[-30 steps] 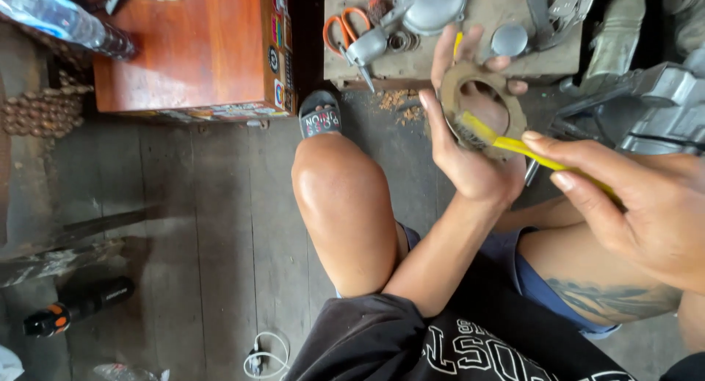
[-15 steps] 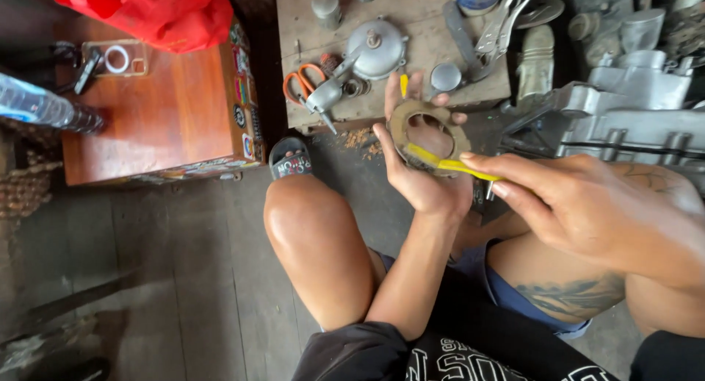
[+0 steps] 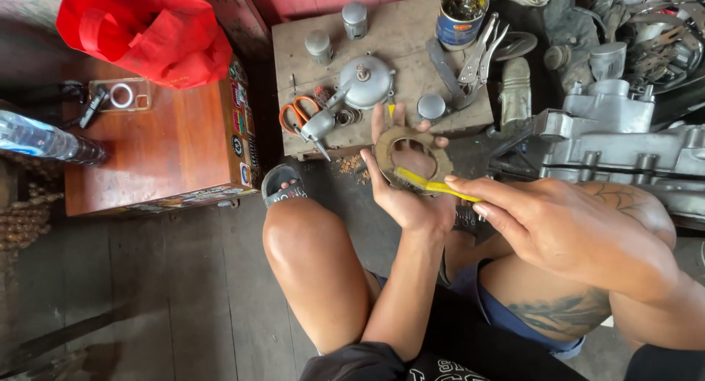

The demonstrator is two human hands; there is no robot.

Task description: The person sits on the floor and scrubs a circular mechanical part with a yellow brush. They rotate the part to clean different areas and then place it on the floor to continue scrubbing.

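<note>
A flat, dull brown ring-shaped disc [image 3: 413,159] with a wide round hole rests in the left hand [image 3: 411,186], fingers curled round its rim, above the floor just near of the cluttered wooden surface [image 3: 400,39]. The right hand [image 3: 565,230] pinches a thin yellow plastic brush [image 3: 433,184] whose bristled end lies on the disc's near edge.

Left hand [image 3: 413,193] raised palm-up in front of the knees, forearm rising from the lower middle, elbow bent between the thighs. Fingers spread upward and curled inward in a cupping hold, thumb [image 3: 371,171] pressed along the near side. Right hand [image 3: 565,230] comes in from the right, back of the hand upward, wrist low over the right thigh. Its index finger and thumb are extended leftward, pinched together in a fine grip, tips just beside the left palm.
</note>
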